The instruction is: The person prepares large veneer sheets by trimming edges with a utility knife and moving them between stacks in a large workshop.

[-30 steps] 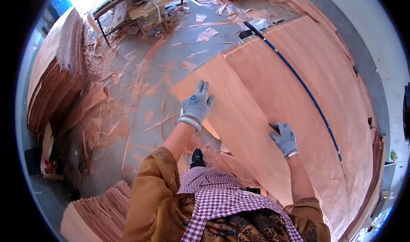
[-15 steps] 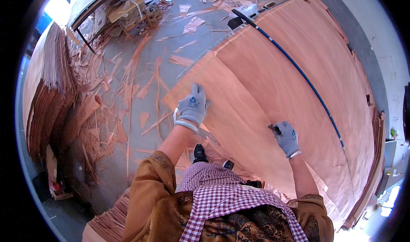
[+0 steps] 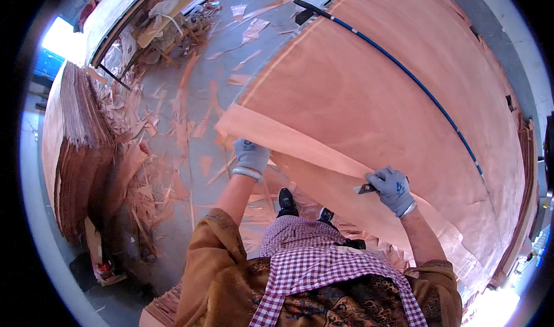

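Note:
A broad reddish wood veneer sheet (image 3: pixel 340 90) lies on a large stack in front of me. Along its near edge runs a loose veneer strip (image 3: pixel 288 132), folded up and lifted at its left end. My left hand (image 3: pixel 251 155), in a grey glove, grips that end; its fingertips are hidden behind the strip. In my gloved right hand (image 3: pixel 393 190), fingers closed, is a short flat knife (image 3: pixel 365 188) with a dark blade pointing left, just over the strip's right part.
A long blue rod (image 3: pixel 398 76) with a black end lies across the veneer. Torn veneer scraps (image 3: pixel 187 113) litter the grey floor on the left. Beyond them stand a tall veneer stack (image 3: pixel 81 154) and a low table (image 3: pixel 124 24).
My left hand has drawn down toward me, and the strip's left end is now lifted and folded over. The right hand has moved slightly down, its blade now plainly visible.

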`<move>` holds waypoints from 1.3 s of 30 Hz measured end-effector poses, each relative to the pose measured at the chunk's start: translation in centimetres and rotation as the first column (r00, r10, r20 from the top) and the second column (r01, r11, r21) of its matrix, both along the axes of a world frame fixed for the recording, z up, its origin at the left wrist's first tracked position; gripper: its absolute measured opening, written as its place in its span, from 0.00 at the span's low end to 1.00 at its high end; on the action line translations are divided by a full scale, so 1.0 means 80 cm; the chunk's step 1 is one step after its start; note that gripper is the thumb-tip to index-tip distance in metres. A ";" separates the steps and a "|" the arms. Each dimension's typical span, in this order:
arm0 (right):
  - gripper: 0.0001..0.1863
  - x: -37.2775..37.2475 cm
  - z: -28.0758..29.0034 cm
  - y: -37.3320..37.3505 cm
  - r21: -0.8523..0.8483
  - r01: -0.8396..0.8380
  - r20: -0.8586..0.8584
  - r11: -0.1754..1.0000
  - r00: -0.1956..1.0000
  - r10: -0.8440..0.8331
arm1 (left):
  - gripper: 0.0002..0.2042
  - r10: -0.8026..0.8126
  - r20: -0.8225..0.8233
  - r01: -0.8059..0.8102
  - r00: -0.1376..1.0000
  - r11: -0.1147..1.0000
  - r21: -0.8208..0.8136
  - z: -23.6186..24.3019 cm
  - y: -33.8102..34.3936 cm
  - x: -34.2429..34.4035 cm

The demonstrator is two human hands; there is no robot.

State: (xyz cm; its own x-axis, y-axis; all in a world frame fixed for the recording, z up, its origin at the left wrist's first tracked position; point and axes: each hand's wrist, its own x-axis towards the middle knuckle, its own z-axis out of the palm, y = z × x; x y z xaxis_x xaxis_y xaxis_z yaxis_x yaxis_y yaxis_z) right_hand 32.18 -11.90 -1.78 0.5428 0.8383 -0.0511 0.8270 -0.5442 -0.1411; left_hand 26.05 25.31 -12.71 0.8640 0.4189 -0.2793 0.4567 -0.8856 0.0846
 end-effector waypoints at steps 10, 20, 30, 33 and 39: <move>0.15 0.013 -0.009 -0.008 0.179 0.273 -0.296 0.945 0.931 -0.213 | 0.18 -0.094 0.424 0.108 0.901 0.994 -0.008 0.020 -0.010 -0.027; 0.14 0.051 0.012 0.056 0.333 0.322 -0.289 0.886 0.929 -0.229 | 0.26 0.125 0.360 -0.075 0.924 0.986 -0.150 0.061 -0.015 -0.033; 0.15 0.079 -0.015 0.348 -0.133 0.050 -0.246 0.990 0.966 -0.082 | 0.34 0.096 0.164 -0.065 0.982 0.980 -0.189 0.082 0.002 -0.016; 0.14 0.078 -0.020 0.391 -0.144 0.004 -0.189 0.990 0.981 -0.032 | 0.34 0.095 0.141 -0.061 0.985 0.972 -0.225 0.089 0.007 -0.017; 0.13 0.073 -0.027 0.368 -0.274 0.031 -0.169 0.961 0.982 -0.080 | 0.35 0.093 0.144 -0.054 0.985 0.965 -0.258 0.087 0.012 -0.012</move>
